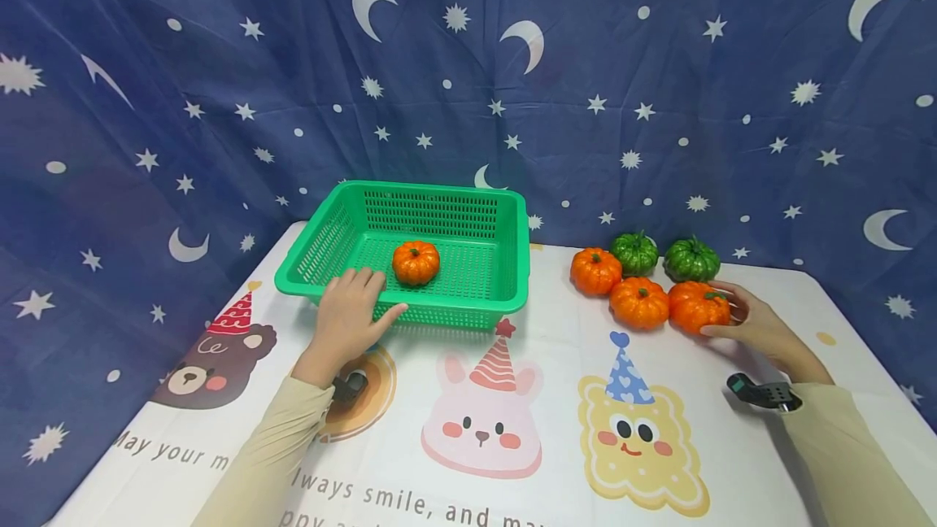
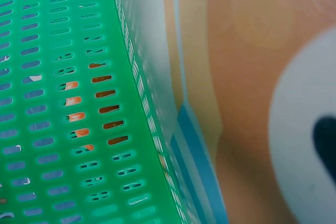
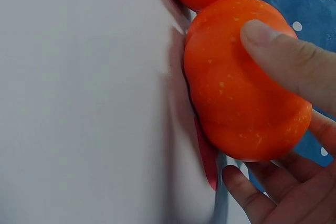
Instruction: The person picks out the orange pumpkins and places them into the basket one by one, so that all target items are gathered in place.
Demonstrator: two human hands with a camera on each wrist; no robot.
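My left hand is at the near rim of a green plastic basket, fingers over the rim and thumb stretched out to the side. Inside the basket sits a small orange pumpkin; its colour shows through the slots of the basket wall in the left wrist view, where the hand itself is out of frame. On the right, my right hand holds an orange pumpkin, thumb across one side and fingers round the other. That pumpkin is close over the tablecloth, beside another orange pumpkin.
Left of the held pumpkin is one more orange pumpkin. Two green pumpkins, one left and one right, stand behind the orange ones. A white tablecloth with cartoon prints covers the table. Behind it hangs a blue curtain.
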